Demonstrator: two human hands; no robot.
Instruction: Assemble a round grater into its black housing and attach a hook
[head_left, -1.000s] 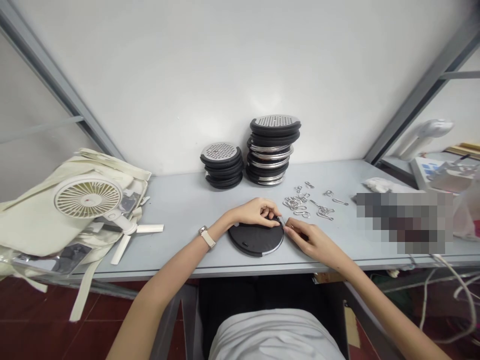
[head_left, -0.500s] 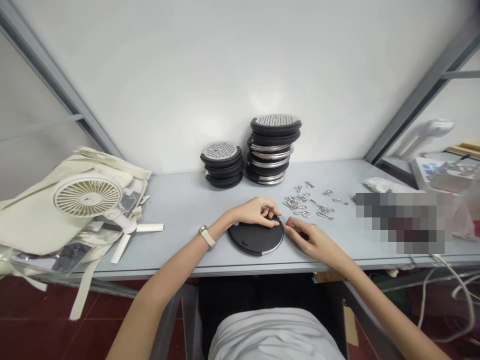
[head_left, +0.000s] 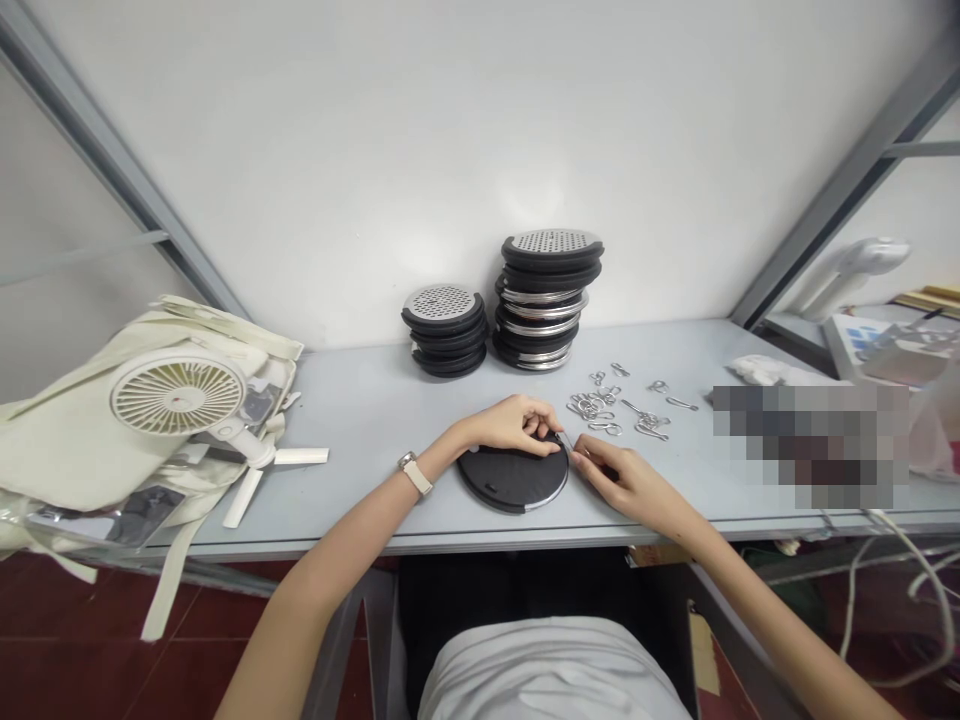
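One black disc [head_left: 514, 482] lay flat on the gray surface [head_left: 352, 420], near the front edge. The left hand [head_left: 517, 424] was over the back part of the disc, with its fingers bent and its thumb close to the rim. I could not tell if its grip was closed on the rim or on something else. The right hand [head_left: 619, 478] was just beside the disc, and its grip was closed on a thin metal clip [head_left: 566, 441] at the disc's far right side. A watch [head_left: 415, 472] sat on the left wrist.

More clips [head_left: 592, 405] lay in a loose heap behind the right hand, with a few apart from it. Farther back, near the wall [head_left: 360, 180], stood a short stack [head_left: 448, 342] and, to its right, a tall stack [head_left: 547, 305]. Both had little holes on top. On the far left, a white fan [head_left: 178, 397] lay on a pale bag [head_left: 60, 455].
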